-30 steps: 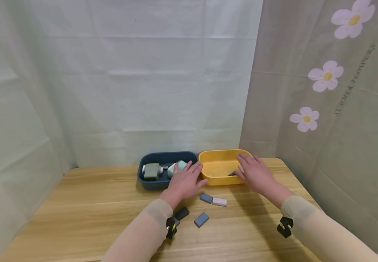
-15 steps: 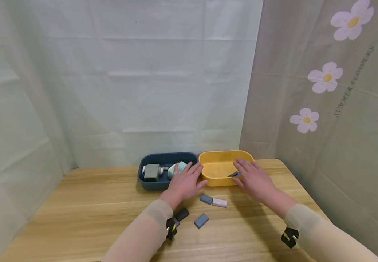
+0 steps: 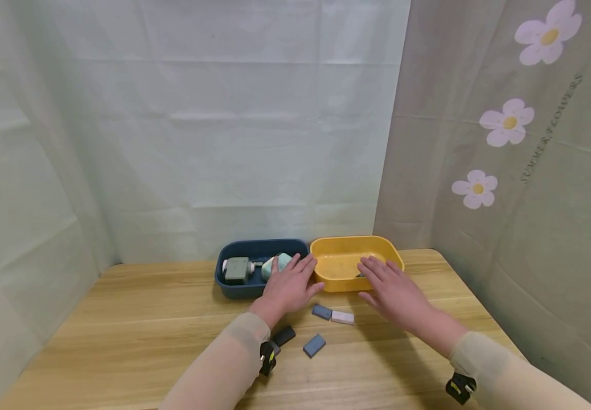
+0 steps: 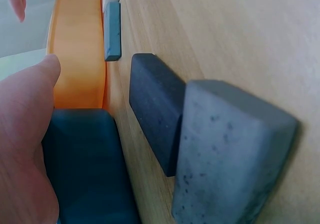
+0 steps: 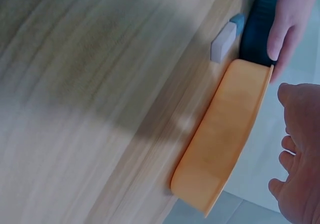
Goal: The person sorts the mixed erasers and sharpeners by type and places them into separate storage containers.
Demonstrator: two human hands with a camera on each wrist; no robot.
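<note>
Yellow tray [image 3: 339, 285] on a wooden table [image 3: 136, 319], with a navy tray [image 3: 241, 292] right up against its left end. The right hand [image 3: 398, 293] is over the front right part of the yellow one, fingers stretched out close together and thumb sticking out apart, so no pinch going on. A small dark piece [image 3: 360, 275] pokes out by its fingertips inside that tray, mostly hidden, so I can't tell what it is. The left hand [image 3: 287, 288] has its fingers spread over the right end of the navy tray, above a pale mint thing [image 3: 283, 261]; can't tell if they actually touch it. Left of that in there is a grey-green boxy item [image 3: 237, 270]. Out front on the wood, a blue block [image 3: 321, 311] sits end to end with a whitish block [image 3: 343, 317], another blue one [image 3: 314, 345] lies nearer, and a black block [image 3: 284, 335] is next to a grey block [image 4: 225, 149] by the left wrist.
</note>
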